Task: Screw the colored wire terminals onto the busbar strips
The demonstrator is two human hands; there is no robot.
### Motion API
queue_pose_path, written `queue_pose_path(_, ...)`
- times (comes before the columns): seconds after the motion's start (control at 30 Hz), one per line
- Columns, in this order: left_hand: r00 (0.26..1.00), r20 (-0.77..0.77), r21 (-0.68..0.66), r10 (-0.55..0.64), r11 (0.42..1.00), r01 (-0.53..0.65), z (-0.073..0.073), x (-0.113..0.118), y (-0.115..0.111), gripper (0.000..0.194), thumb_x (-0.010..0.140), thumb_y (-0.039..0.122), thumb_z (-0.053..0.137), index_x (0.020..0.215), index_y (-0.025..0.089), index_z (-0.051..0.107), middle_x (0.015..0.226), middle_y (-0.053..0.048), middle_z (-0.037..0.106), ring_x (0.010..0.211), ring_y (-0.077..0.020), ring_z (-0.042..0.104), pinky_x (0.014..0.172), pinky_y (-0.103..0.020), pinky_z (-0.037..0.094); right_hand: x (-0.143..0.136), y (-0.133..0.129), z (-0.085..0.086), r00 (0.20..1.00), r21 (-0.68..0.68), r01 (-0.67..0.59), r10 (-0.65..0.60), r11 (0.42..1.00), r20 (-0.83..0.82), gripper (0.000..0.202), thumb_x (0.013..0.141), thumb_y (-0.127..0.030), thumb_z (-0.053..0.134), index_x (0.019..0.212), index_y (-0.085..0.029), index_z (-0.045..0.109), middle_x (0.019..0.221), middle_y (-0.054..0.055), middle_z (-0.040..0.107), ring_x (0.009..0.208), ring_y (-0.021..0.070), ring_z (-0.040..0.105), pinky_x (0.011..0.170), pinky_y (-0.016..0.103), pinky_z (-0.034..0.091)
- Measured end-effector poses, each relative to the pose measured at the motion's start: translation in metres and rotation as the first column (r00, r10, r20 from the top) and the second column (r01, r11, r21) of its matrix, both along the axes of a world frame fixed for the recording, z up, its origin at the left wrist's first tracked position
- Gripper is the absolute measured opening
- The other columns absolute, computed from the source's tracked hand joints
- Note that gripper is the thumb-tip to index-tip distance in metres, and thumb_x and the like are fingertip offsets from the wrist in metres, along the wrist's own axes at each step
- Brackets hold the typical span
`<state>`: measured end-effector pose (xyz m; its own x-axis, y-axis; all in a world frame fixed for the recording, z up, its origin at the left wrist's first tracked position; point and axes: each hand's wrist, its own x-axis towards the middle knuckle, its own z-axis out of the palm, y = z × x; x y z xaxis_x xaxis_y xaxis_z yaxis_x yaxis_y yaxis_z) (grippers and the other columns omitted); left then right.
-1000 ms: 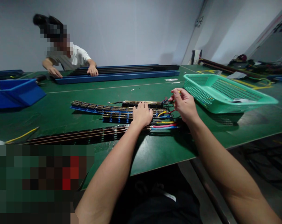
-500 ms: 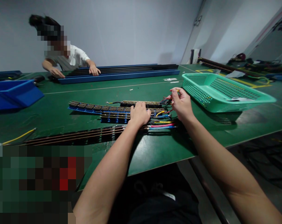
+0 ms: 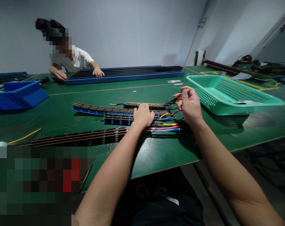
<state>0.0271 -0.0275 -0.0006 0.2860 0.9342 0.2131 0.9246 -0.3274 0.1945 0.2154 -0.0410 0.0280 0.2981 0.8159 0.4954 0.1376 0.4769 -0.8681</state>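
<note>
Several rows of metal rods in blue and black holders (image 3: 92, 108) lie on the green table. My left hand (image 3: 143, 116) rests over these rods, its fingers bent down on them. Coloured wires (image 3: 167, 128) come out of the right ends of the rows. Right of the rods, my right hand (image 3: 189, 102) is raised with thumb and forefinger pinched on a small yellow piece (image 3: 187, 90). Red and dark wires pass by its fingers. Longer copper-coloured rods (image 3: 78, 137) lie in a black holder nearer to me.
A green mesh basket (image 3: 236, 108) stands right of my right hand. At the left is a blue bin (image 3: 24, 94). Across the table (image 3: 85, 92) a person (image 3: 73, 59) handles long blue channels (image 3: 125, 78). Cables (image 3: 248, 64) lie at the back right.
The whole view has shifted slightly, so most things appear further right. My right hand has moved a little away from my left hand, and more red wire shows beside it.
</note>
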Motion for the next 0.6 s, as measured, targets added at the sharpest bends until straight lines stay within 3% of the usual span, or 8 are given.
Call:
queue_pose_path(0.1,1.0,0.002,-0.006,0.0,1.0,0.0,0.001,0.0,0.0,0.039,0.098,0.037,0.04,0.13,0.017,0.053,0.14,-0.015,0.057,0.131,-0.028,0.049,0.108,-0.045,0.04,0.004,0.007,-0.006,0.99,-0.127,-0.066,0.08,0.99,0.112,0.048,0.081,-0.066,0.065,0.1,-0.024,0.054,0.074,-0.002,0.063,0.042,0.0071,0.038,0.04,0.022,0.03)
queue_pose_path(0.17,1.0,0.003,-0.007,-0.005,1.0,0.005,0.001,0.0,0.0,0.04,0.098,0.037,0.041,0.13,0.017,0.053,0.14,-0.015,0.057,0.131,-0.0281,0.049,0.108,-0.045,0.04,0.003,0.007,-0.009,0.951,-0.166,-0.077,0.122,0.983,0.283,0.041,0.085,-0.061,0.063,0.095,-0.022,0.058,0.069,-0.002,0.06,0.049,0.0101,0.044,0.046,0.024,0.034)
queue_pose_path(0.23,1.0,0.0,-0.006,-0.005,1.0,0.005,0.001,0.0,0.0,0.04,0.098,0.037,0.041,0.131,0.017,0.053,0.14,-0.015,0.057,0.131,-0.0284,0.049,0.108,-0.045,0.04,-0.002,0.003,-0.011,0.857,-0.146,-0.053,0.12,0.988,0.501,0.031,0.089,-0.052,0.061,0.089,-0.021,0.063,0.066,-0.001,0.059,0.057,0.0134,0.049,0.055,0.026,0.037)
queue_pose_path(0.33,1.0,-0.007,0.007,-0.006,1.0,0.006,0.0,0.0,0.001,0.044,0.098,0.039,0.042,0.135,0.016,0.051,0.143,-0.015,0.055,0.133,-0.0286,0.048,0.109,-0.045,0.039,-0.01,-0.005,-0.013,0.649,-0.155,-0.052,0.151,0.987,0.746,0.017,0.09,-0.036,0.061,0.087,-0.021,0.069,0.064,0.0,0.061,0.06,0.0158,0.052,0.061,0.028,0.037)
queue_pose_path(0.4,1.0,-0.01,0.017,-0.01,1.0,0.01,-0.002,-0.001,0.002,0.047,0.098,0.039,0.041,0.138,0.016,0.05,0.146,-0.015,0.053,0.135,-0.0284,0.046,0.109,-0.045,0.039,-0.013,-0.008,-0.014,0.555,-0.193,-0.064,0.196,0.979,0.809,0.014,0.09,-0.032,0.062,0.091,-0.021,0.071,0.065,0.001,0.064,0.06,0.0168,0.054,0.062,0.028,0.037)
queue_pose_path(0.6,0.999,-0.021,0.03,-0.034,0.999,0.035,-0.003,-0.001,0.003,0.045,0.1,0.04,0.038,0.134,0.016,0.055,0.146,-0.014,0.054,0.139,-0.0273,0.042,0.112,-0.045,0.037,-0.016,-0.009,-0.012,0.426,-0.244,-0.014,0.226,0.97,0.876,0.02,0.094,-0.035,0.057,0.1,-0.022,0.071,0.071,0.004,0.068,0.059,0.0188,0.056,0.062,0.029,0.036)
